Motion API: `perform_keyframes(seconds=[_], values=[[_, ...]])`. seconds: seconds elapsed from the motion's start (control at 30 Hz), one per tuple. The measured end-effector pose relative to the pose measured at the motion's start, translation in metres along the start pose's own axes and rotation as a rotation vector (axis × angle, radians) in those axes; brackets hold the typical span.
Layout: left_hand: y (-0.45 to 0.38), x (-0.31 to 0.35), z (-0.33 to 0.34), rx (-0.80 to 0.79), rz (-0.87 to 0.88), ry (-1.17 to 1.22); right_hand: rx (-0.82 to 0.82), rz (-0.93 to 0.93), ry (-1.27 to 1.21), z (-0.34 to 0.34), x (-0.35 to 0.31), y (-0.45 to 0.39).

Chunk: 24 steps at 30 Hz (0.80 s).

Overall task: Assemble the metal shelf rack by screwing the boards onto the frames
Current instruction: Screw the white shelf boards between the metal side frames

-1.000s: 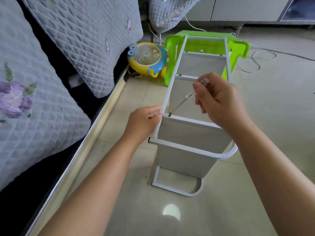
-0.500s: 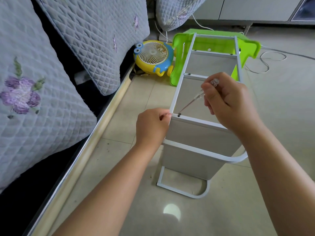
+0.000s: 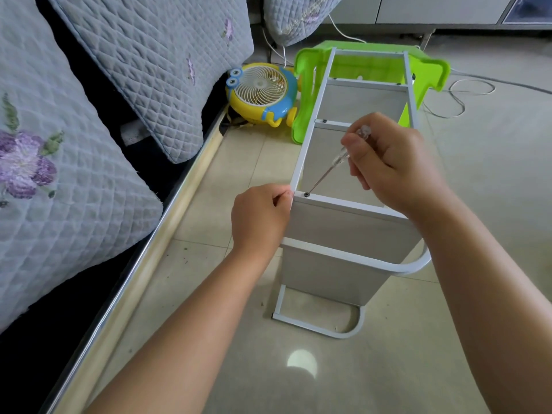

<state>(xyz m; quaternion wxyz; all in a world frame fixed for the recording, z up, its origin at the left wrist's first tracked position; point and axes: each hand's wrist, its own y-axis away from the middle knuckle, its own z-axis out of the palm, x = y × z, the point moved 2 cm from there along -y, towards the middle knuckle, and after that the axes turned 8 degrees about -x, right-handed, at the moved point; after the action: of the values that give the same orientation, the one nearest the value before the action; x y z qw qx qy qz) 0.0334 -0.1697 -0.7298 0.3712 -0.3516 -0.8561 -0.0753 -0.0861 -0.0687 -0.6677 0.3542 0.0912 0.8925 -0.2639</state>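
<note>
Driving a screw into the white metal shelf rack [image 3: 349,222] lying on the tiled floor [image 3: 493,186].
The right hand [image 3: 397,162] clenches a clear-handled screwdriver [image 3: 337,162], tip on a dark screw [image 3: 306,194]; the left hand [image 3: 260,219] pinches the rack's left frame rail [image 3: 313,115].

Tiled floor [image 3: 493,180] under white shelf rack [image 3: 343,258], green stool [image 3: 301,115], toy fan [image 3: 263,91], white cable [image 3: 448,100].

The white painted metal rack frame [image 3: 310,127] looks smooth and satin, its pale grey boards [image 3: 346,225] matt. The clear plastic-handled screwdriver [image 3: 343,155] has a thin shiny metal shaft. Far off, the green plastic stool [image 3: 430,70] gleams; left, grey quilted cloth cushions [image 3: 155,64] look soft; beige floor tiles [image 3: 493,162] shine glossy.
</note>
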Motion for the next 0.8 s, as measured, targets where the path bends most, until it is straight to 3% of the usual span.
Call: perform_keyframes(seconds=[0.2, 0.3, 0.43, 0.63, 0.8], values=[[0.0, 0.0, 0.0, 0.005, 0.032, -0.063, -0.148, 0.094, 0.14, -0.009, -0.014, -0.012], [0.001, -0.003, 0.001, 0.017, 0.025, -0.051, -0.259, 0.145, 0.44, -0.01, -0.028, -0.029], [0.001, -0.002, -0.003, 0.011, 0.03, 0.076, -0.292, 0.224, 0.725, -0.003, -0.038, -0.052], [-0.007, -0.014, -0.005, -0.065, 0.001, 0.245, -0.52, -0.019, 0.722, 0.005, -0.054, -0.054], [-0.008, -0.016, -0.003, -0.057, 0.005, 0.299, -0.685, -0.039, 0.821, -0.005, -0.053, -0.059]])
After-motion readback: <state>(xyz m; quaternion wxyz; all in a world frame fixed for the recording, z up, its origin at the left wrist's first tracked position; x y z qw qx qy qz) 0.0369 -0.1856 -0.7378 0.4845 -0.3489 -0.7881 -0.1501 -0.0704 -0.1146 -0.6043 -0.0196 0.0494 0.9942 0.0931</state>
